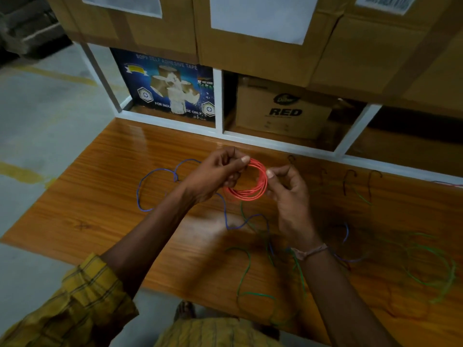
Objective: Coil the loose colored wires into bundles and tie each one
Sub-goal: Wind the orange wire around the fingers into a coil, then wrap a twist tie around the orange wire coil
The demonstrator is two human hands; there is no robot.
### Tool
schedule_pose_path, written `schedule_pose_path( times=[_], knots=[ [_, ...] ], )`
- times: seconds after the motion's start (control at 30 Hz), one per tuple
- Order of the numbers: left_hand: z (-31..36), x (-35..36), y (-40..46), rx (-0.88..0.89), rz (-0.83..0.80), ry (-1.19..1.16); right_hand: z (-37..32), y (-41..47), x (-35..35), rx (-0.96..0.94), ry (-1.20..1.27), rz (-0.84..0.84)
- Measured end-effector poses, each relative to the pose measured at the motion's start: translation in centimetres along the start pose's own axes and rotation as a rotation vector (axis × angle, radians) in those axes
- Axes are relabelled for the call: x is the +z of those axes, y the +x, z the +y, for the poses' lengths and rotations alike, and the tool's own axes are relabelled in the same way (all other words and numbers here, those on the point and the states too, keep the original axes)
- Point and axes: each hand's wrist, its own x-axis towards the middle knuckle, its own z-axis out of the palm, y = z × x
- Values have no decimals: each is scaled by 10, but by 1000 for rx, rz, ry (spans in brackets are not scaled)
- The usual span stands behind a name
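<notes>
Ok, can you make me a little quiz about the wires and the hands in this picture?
1. True or false: both hands hold the red wire coil above the table.
2. Which loose wire lies left of the left hand? A) blue B) yellow C) white
3. Fill in: the box on the shelf behind the right hand has the word ____ printed on it.

Key: 1 true. 2 A, the blue wire. 3 RED, on the brown cardboard box.
</notes>
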Motion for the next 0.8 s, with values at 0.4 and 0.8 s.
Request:
schedule_pose_path(
  times=[0.4,0.8],
  knots=[
    [-57,75,8,-56,231,13,33,-7,-61,-112,-143,120],
    [-63,93,32,-16,406,229,42,66,-106,120,-125,-87]
  ],
)
